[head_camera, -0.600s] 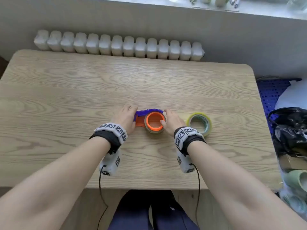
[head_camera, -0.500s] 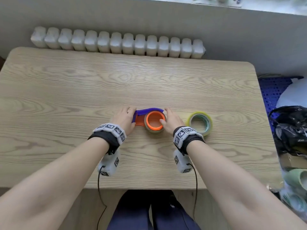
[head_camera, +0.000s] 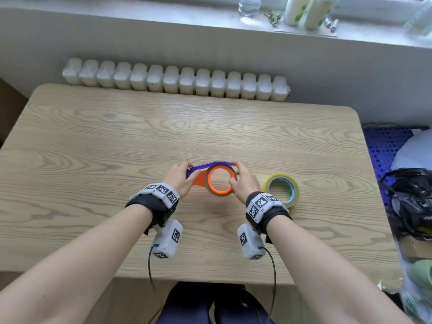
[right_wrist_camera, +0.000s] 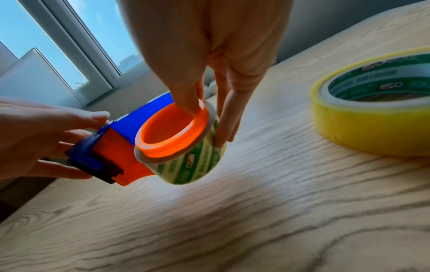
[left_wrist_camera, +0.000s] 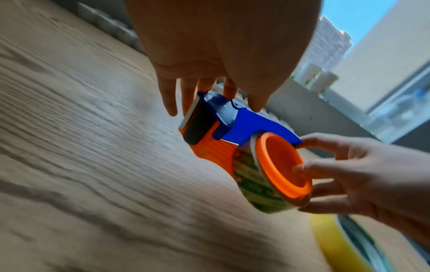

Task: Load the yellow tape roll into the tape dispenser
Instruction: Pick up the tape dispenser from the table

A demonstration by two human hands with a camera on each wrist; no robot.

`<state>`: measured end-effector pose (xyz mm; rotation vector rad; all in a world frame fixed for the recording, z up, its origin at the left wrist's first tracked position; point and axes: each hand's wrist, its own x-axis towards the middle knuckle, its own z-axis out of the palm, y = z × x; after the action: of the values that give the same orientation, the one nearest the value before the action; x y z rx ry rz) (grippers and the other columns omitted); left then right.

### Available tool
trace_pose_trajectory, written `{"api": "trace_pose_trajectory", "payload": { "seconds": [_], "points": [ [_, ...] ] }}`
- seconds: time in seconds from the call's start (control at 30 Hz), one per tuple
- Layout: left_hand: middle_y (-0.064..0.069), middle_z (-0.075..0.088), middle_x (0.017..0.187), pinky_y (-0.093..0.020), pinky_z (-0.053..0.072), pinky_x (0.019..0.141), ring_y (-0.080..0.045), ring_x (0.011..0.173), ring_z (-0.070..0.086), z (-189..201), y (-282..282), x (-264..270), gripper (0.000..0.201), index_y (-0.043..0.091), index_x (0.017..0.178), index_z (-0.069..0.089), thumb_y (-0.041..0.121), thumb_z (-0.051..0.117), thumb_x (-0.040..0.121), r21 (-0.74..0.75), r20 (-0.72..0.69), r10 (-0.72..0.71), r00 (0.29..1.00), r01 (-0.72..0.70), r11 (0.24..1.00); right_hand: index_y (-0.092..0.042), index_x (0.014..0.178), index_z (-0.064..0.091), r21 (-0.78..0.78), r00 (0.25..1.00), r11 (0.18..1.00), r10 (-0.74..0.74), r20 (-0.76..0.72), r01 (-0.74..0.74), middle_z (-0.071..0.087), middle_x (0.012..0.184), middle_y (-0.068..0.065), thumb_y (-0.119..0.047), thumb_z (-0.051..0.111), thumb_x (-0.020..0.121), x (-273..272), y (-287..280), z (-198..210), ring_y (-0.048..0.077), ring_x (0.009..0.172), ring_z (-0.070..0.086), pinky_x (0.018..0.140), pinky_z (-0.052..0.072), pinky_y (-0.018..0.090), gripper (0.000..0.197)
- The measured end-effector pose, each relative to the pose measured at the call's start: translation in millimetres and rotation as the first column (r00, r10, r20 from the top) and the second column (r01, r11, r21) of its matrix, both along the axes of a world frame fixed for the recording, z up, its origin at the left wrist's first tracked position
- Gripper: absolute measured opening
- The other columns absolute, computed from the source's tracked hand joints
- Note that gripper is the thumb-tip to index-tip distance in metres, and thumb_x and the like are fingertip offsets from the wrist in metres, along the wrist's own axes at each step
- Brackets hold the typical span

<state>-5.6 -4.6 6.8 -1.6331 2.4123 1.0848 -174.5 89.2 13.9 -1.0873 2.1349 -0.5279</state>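
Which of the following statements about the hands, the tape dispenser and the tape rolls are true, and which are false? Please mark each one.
1. The yellow tape roll lies flat on the table, with no hand on it. True.
2. The tape dispenser rests on the table. False: both hands hold it in the air above the wood.
3. The right hand has its thumb inside the orange hub. True.
4. The dispenser's hub is bare. False: a nearly used-up roll with green print sits on it.
5. The left hand holds the dispenser's blade end. True.
6. The yellow roll lies to the left of the left hand. False: it lies to the right of the right hand.
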Motion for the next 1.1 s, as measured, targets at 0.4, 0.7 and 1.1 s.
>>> {"api": "trace_pose_trajectory", "payload": {
  "seconds": [0.4,0.7,1.1],
  "points": [
    [-0.002,0.050,0.051,-0.026,0.034,0.052,-0.019,0.051,0.048,75,-4,-18,0.059,0.013,0.053,0.054,0.055,0.039,0.090,-0.024,0.027,0.055,0.998,-0.054,0.998,-0.014,0.127,0.046,-0.186,0.998,0.982,-0.036,-0.052,0.026,0.064,0.114,0.005,-0.016,0.057,0.088,-19,-9,64,0.027,0.099,0.062,0.088,0.047,0.037,0.041],
    [-0.004,0.043,0.051,-0.032,0.030,0.054,-0.020,0.048,0.040,99,-12,-28,0.062,0.014,0.048,0.039,0.057,0.031,0.092,-0.087,-0.057,0.016,0.998,-0.021,0.996,-0.015,0.129,0.043,-0.298,0.999,0.954,-0.044,-0.001,0.042,0.057,0.126,0.004,-0.043,0.061,0.084,-26,-7,77,0.022,0.115,0.054,0.098,0.043,0.037,0.056],
    [0.001,0.050,0.049,-0.029,0.034,0.065,-0.014,0.050,0.047,98,-4,-31,0.062,0.016,0.044,0.049,0.049,0.034,0.094,-0.146,-0.112,-0.009,0.994,-0.007,0.989,-0.006,0.137,0.024,-0.354,0.985,0.928,0.064,-0.160,-0.117,0.035,0.130,0.007,-0.024,0.085,0.059,-16,-2,71,0.020,0.123,0.037,0.102,0.033,0.025,0.101]
  ]
}}
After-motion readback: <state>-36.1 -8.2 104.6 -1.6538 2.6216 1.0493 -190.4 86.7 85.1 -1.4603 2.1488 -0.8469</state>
